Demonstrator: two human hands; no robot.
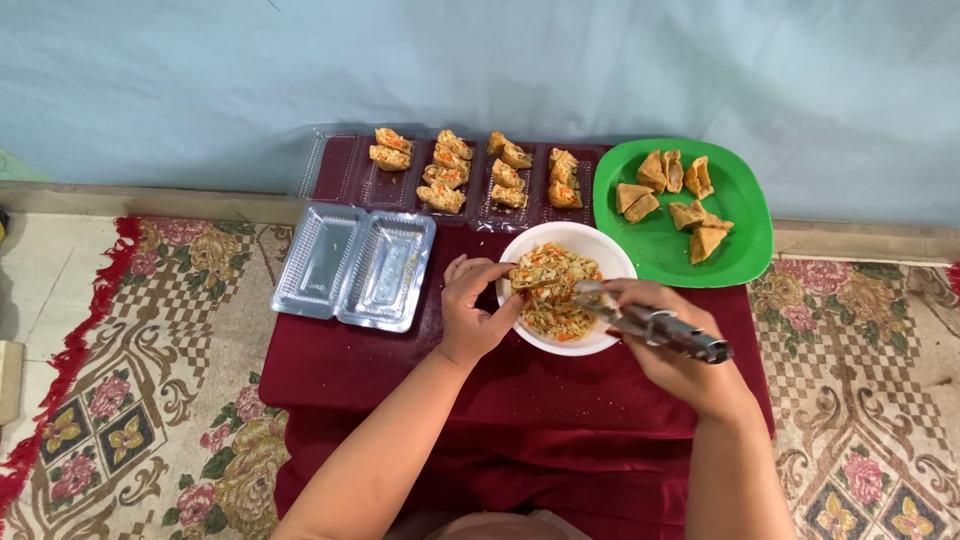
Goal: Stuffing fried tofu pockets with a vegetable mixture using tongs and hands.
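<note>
Now tofu pocket in left grip

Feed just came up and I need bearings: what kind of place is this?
Probably a home floor set up for food packing: a low table under a red cloth on a patterned carpet, clear plastic trays and a green plate of fried tofu against a plain wall.

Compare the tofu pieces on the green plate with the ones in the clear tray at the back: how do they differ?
The pieces on the green plate are plain fried tofu pieces with no filling showing; the pieces in the clear tray are stuffed tofu pieces, with orange and pale vegetable shreds showing. The plate's pieces lie in a loose scatter; the tray's sit in rows within compartments. Both are golden brown and rest on the red cloth.
</note>
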